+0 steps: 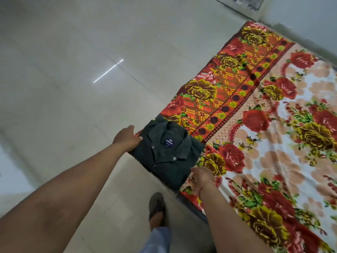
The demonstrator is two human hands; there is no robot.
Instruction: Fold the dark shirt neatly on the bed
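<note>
The dark green folded button-up shirt [169, 150] sits at the floral bed blanket's [273, 143] edge. Left hand [126, 137] grips the shirt's left side. Right hand [202, 177] rests at its near corner; can't tell its grip.

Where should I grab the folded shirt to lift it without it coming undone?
Probably by its two opposite side edges, palms sliding underneath. The shirt lies as a flat square at the bed corner, collar up; the left hand and right hand already flank it.

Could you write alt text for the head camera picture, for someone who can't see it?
A folded dark shirt, collar up, lies at the edge of a floral bed cover; the left hand and right hand touch its sides.
</note>
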